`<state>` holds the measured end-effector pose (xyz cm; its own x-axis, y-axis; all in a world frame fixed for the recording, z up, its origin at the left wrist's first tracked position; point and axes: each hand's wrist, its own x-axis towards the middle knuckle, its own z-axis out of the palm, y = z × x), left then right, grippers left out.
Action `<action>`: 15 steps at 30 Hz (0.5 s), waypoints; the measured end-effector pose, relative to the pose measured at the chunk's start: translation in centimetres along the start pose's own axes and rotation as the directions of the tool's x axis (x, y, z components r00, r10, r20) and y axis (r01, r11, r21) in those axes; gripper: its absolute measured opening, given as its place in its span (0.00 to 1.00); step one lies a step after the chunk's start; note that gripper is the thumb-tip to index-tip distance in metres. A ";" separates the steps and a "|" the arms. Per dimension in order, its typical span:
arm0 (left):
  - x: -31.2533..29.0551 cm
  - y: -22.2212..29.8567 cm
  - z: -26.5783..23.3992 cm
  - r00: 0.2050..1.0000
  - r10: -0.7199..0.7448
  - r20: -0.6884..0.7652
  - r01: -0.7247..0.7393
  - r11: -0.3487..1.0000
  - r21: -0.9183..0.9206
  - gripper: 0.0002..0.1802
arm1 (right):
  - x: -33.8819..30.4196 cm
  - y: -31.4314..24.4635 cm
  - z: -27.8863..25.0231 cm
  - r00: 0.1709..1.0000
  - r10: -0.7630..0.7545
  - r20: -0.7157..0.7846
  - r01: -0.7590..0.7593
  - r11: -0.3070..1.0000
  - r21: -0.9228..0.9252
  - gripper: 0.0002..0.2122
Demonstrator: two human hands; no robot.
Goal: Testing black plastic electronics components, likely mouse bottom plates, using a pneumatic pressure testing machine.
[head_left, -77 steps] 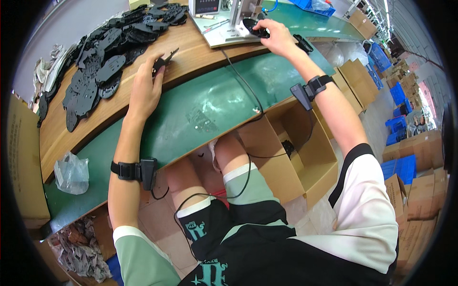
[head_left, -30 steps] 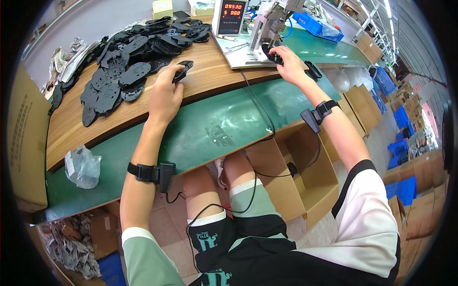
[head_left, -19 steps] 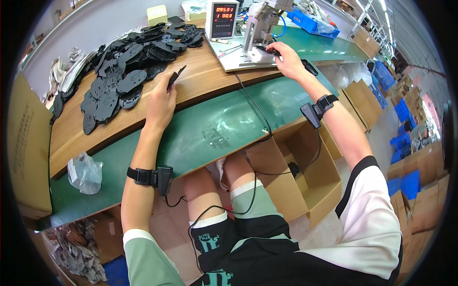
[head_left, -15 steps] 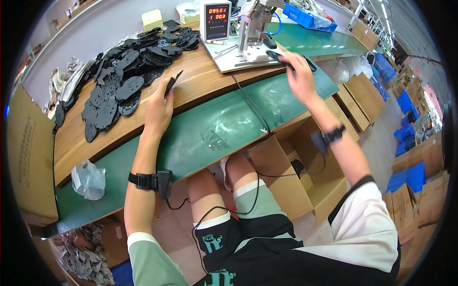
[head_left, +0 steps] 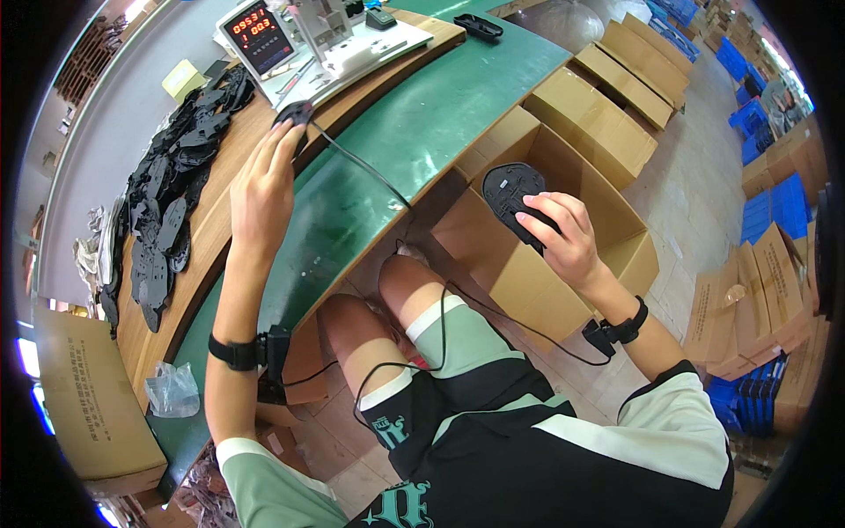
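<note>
My right hand (head_left: 568, 236) grips a black oval plastic part (head_left: 512, 195) by its near end, with molded detail facing up. The part is over the open cardboard box (head_left: 625, 211) beside the bench. Fingers of my left hand (head_left: 264, 189) close on another black plastic part (head_left: 296, 113), near the front edge of the machine's white base plate (head_left: 387, 40). My hand covers much of that second part. On the wooden board to the left lies a heap of similar black plastic parts (head_left: 167, 198).
A bench press machine (head_left: 326, 35) stands beside a counter box with a red display (head_left: 257, 37). A black tray-like piece (head_left: 478, 27) lies on the green bench top (head_left: 422, 106). A clear plastic bag (head_left: 172, 390) sits at left. Cables from both wrist straps cross my lap.
My view has turned to the right. My right hand has moved from beside the machine to over the cardboard box, carrying a black part. My left hand has brought its part close to the machine.
</note>
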<state>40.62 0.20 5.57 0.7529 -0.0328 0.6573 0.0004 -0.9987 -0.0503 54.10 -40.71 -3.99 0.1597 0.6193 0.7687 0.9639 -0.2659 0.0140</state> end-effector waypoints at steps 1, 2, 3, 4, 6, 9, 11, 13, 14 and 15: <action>1.1 0.8 0.4 0.999 0.037 0.020 -0.037 0.999 -0.009 0.26 | -0.5 0.1 -0.3 1.000 0.007 0.011 -0.007 1.000 0.001 0.16; 2.1 1.4 0.6 0.997 0.074 0.039 -0.073 0.997 -0.018 0.26 | -0.8 0.2 -0.5 1.000 0.008 0.006 -0.008 1.000 0.005 0.16; 3.0 1.8 1.0 0.995 0.089 0.043 -0.088 0.996 -0.009 0.26 | -1.1 0.3 -0.8 1.000 0.012 -0.002 -0.012 1.000 0.003 0.16; 3.8 2.2 1.5 0.994 0.104 0.047 -0.104 0.995 0.001 0.26 | -1.3 0.4 -0.9 1.000 0.016 -0.010 -0.016 1.000 0.001 0.16; 5.0 3.0 2.2 0.991 0.126 0.054 -0.127 0.992 0.011 0.26 | -1.5 0.6 -1.4 1.000 0.017 -0.023 -0.016 1.000 0.005 0.16; 6.1 3.9 2.5 0.987 0.144 0.072 -0.145 0.989 0.015 0.27 | -1.8 0.9 -1.7 0.999 0.022 -0.046 -0.021 1.000 0.007 0.16; 6.5 4.4 2.7 0.981 0.181 0.067 -0.182 0.983 0.012 0.27 | -2.0 0.7 -1.8 0.998 0.027 -0.062 -0.026 0.999 0.020 0.17; 6.5 4.9 2.7 0.981 0.182 0.069 -0.182 0.983 -0.009 0.27 | -2.0 0.3 -2.2 0.997 0.030 -0.078 -0.027 0.999 0.039 0.18; 6.2 5.4 2.4 0.983 0.164 0.077 -0.162 0.986 -0.027 0.28 | -1.7 -0.1 -2.4 0.996 0.031 -0.088 -0.027 0.998 0.053 0.18; 6.0 5.9 2.2 0.986 0.144 0.086 -0.140 0.989 -0.048 0.28 | -1.5 -0.4 -2.7 0.995 0.034 -0.094 -0.028 0.997 0.067 0.18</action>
<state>46.55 -5.85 7.54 0.7991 -0.1728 0.5758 -0.1370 -0.9849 -0.1055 52.90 -43.48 -3.40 0.1720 0.5376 0.8255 0.9712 -0.2329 -0.0507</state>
